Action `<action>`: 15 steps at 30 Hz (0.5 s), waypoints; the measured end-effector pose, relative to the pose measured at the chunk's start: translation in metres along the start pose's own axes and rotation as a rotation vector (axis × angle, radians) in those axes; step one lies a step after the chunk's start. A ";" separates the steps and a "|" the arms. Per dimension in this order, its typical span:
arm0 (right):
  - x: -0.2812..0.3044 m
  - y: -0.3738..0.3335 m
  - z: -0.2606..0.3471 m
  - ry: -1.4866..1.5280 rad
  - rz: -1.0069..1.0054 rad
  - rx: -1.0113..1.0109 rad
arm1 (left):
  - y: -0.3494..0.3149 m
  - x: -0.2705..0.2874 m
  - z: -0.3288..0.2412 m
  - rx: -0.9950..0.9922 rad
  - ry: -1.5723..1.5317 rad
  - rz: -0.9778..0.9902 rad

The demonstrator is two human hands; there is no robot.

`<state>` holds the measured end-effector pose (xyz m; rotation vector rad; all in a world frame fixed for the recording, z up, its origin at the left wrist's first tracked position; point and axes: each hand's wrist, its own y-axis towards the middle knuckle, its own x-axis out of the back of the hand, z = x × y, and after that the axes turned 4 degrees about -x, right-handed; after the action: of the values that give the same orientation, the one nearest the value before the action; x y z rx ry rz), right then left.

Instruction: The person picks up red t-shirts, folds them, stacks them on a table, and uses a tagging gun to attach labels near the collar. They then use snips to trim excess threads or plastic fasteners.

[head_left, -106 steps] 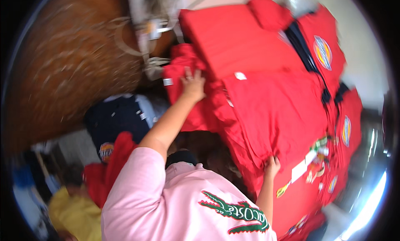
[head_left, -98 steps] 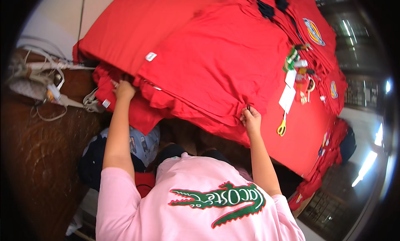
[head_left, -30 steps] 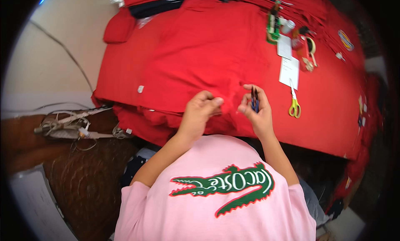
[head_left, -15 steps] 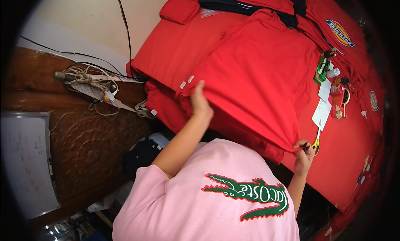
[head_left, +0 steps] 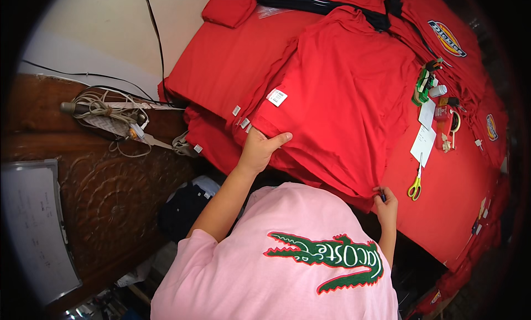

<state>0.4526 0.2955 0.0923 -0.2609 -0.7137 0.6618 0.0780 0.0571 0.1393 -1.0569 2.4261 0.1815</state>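
Note:
A red shirt (head_left: 343,93) lies spread over a pile of other red garments in front of me. My left hand (head_left: 261,149) grips the near left corner of the shirt, thumb on top and the other fingers under the fabric. A white label (head_left: 277,97) shows on the shirt just beyond that hand. At the near right corner, my right hand (head_left: 386,202) pinches the shirt's edge. A small dark object, too small to name, shows between its fingers. Small white tags (head_left: 236,111) stick out of the garments under the shirt, left of it.
Yellow-handled scissors (head_left: 415,187) and white paper slips (head_left: 424,143) lie to the right, near a green tool (head_left: 424,87), a white bottle (head_left: 438,91) and a tape roll (head_left: 455,122). Folded red garments (head_left: 448,37) lie beyond. Coiled cables (head_left: 110,109) and a whiteboard (head_left: 38,226) are at left.
The shirt's left edge has been laid down flatter, and its white label has come into sight. My left hand has moved lower and its thumb now presses on top of the fabric.

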 end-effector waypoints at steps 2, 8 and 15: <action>-0.003 0.015 -0.025 0.197 -0.086 0.079 | 0.003 0.000 -0.005 -0.014 0.038 0.011; 0.022 0.091 -0.100 -0.113 -0.559 0.140 | 0.040 0.020 -0.011 -0.089 0.194 -0.010; 0.056 0.093 -0.073 -0.417 -0.806 0.009 | 0.069 0.113 0.050 0.168 -0.256 -0.441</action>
<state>0.4903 0.4027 0.0275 0.1868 -1.1222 -0.0619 -0.0188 0.0460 0.0369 -1.3648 1.8954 -0.0337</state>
